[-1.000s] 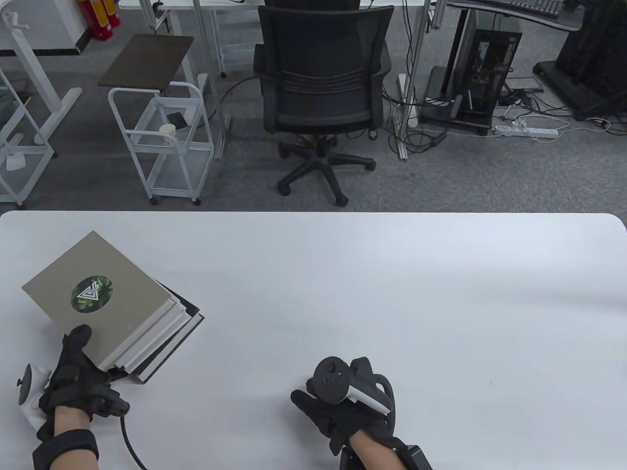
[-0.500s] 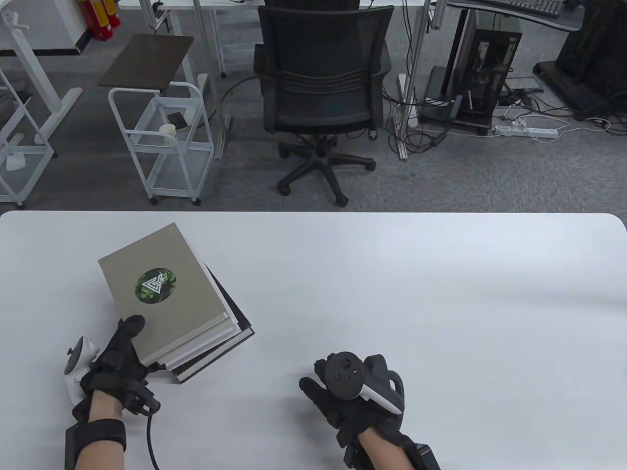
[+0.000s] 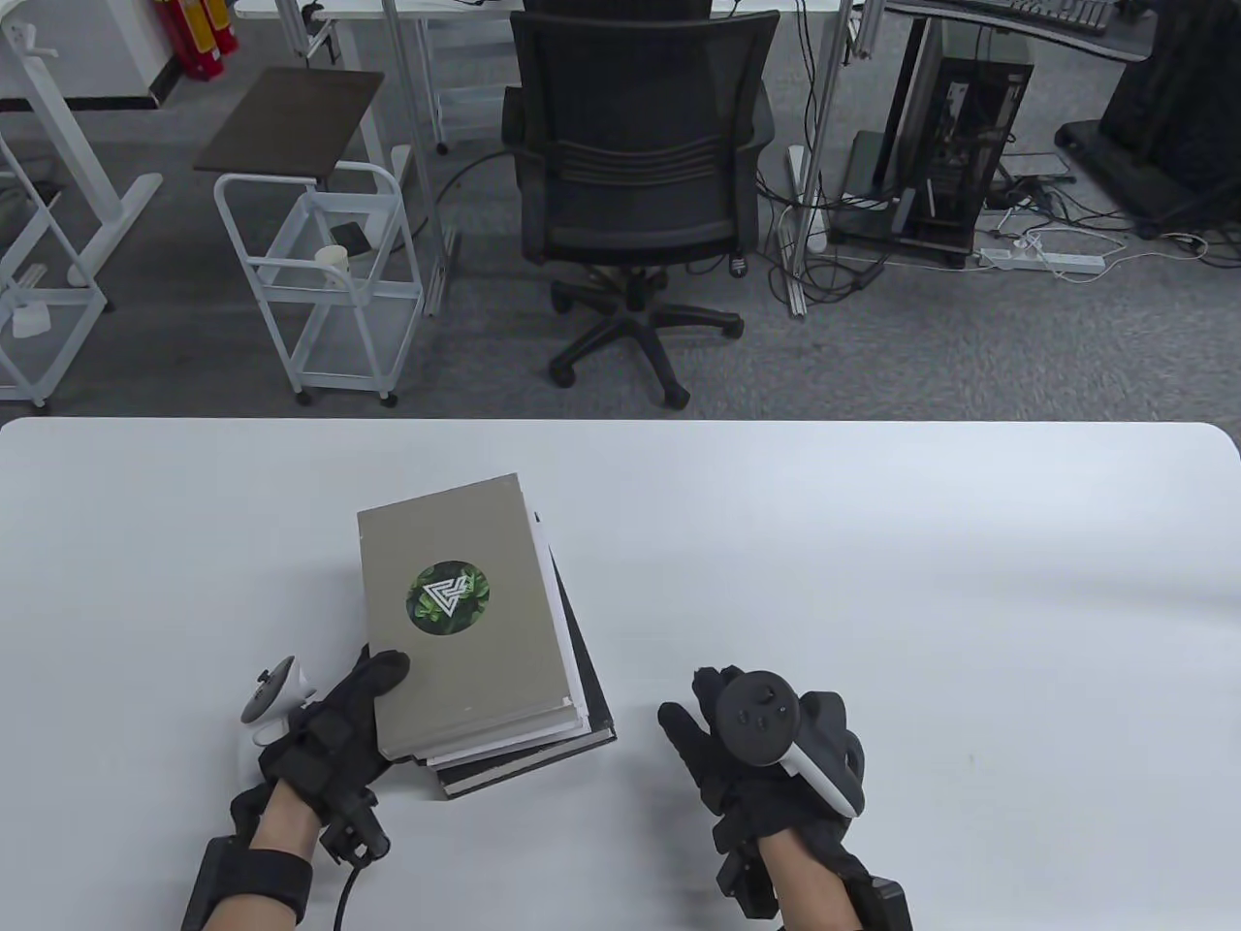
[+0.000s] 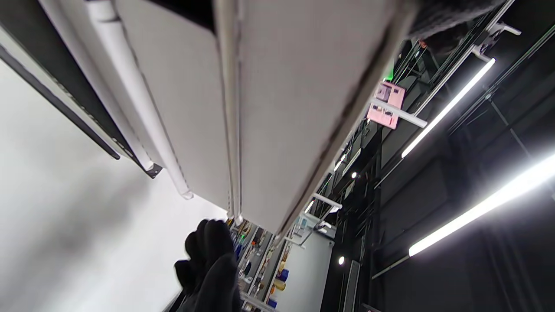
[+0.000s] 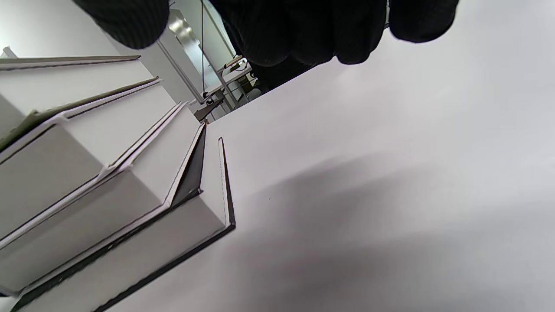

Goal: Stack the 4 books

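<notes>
A stack of books (image 3: 456,601) sits left of the table's middle. Its top book is grey-green with a round leaf logo, and a black-covered book (image 3: 591,693) lies at the bottom, jutting out to the right. My left hand (image 3: 383,679) grips the stack's near left corner, thumb on the top cover and fingers hidden underneath. The page edges fill the left wrist view (image 4: 195,86). My right hand (image 3: 693,713) is empty, just right of the stack's near right corner and apart from it. The right wrist view shows the staggered page edges (image 5: 108,173) below my fingertips (image 5: 303,26).
The white table (image 3: 921,582) stretches wide to the right and behind the stack. A black office chair (image 3: 635,175) and a white cart (image 3: 320,281) stand on the floor beyond the far edge.
My left hand has carried the stack from the table's left edge rightward toward the middle and turned it clockwise. My right hand has moved a little right and forward, staying beside it.
</notes>
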`<state>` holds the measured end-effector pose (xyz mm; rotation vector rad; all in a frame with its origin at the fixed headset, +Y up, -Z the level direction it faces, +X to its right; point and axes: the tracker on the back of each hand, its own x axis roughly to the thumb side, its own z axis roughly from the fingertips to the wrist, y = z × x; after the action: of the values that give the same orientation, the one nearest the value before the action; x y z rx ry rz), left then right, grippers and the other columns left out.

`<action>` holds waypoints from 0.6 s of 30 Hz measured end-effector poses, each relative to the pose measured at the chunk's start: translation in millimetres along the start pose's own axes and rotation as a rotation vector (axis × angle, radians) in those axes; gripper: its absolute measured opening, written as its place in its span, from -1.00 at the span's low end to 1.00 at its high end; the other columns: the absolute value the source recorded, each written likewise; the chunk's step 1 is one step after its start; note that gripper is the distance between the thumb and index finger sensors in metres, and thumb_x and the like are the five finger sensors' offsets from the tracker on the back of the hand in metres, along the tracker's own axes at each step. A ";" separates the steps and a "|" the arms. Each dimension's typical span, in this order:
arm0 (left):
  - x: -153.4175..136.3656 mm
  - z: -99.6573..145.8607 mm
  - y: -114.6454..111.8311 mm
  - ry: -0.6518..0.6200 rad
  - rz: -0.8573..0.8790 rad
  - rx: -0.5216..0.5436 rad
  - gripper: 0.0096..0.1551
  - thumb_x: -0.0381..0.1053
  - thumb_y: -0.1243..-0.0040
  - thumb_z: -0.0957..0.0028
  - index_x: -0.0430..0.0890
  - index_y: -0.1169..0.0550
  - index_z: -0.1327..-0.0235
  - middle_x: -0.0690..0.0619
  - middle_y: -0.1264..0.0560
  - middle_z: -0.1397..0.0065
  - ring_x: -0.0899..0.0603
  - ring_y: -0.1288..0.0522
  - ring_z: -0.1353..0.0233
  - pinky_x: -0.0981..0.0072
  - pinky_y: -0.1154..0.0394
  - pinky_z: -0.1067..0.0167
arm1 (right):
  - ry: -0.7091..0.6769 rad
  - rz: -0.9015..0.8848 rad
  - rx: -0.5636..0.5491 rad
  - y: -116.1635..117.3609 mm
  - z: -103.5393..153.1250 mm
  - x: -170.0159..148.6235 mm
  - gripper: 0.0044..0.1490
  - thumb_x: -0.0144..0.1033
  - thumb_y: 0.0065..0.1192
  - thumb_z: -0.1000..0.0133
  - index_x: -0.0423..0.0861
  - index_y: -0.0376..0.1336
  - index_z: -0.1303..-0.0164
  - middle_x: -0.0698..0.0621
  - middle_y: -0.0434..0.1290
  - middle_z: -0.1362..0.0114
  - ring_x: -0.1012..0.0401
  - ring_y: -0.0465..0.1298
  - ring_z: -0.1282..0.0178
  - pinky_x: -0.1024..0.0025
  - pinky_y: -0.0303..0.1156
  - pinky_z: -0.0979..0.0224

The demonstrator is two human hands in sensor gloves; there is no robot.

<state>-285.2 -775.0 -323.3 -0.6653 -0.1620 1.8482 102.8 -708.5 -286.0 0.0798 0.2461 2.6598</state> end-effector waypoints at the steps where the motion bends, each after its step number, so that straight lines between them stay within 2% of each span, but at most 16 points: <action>1: -1.7 -0.6 -3.8 0.005 -0.005 -0.010 0.26 0.42 -0.01 -0.13 -0.01 0.52 -0.44 -0.17 0.60 -0.52 -0.54 0.58 -0.53 -0.75 0.20 -0.33 | 0.004 -0.009 -0.003 -1.4 0.3 -2.0 -0.07 0.22 -0.13 -0.36 -0.26 0.07 -0.69 -0.35 0.14 -0.68 -0.31 0.20 -0.58 -0.23 0.25 -0.54; 9: -17.0 1.5 -40.6 0.046 -0.053 -0.080 0.26 0.43 0.01 -0.13 -0.02 0.53 -0.43 -0.17 0.59 -0.52 -0.53 0.56 -0.54 -0.74 0.18 -0.33 | 0.043 -0.080 -0.030 -11.4 2.4 -17.9 -0.11 0.18 -0.14 -0.37 -0.26 0.08 -0.68 -0.35 0.15 -0.67 -0.30 0.20 -0.58 -0.23 0.25 -0.53; 18: -31.5 6.6 -69.7 0.070 -0.058 -0.136 0.25 0.42 0.03 -0.14 -0.03 0.55 -0.40 -0.16 0.62 -0.49 -0.52 0.57 -0.53 -0.74 0.19 -0.32 | 0.058 -0.069 -0.058 -16.2 5.3 -22.2 -0.13 0.15 -0.13 -0.38 -0.26 0.08 -0.68 -0.35 0.16 -0.67 -0.30 0.20 -0.57 -0.23 0.25 -0.53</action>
<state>-223.9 -775.6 -277.2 -0.8102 -0.2605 1.7669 130.3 -703.6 -284.1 -0.0239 0.1871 2.6012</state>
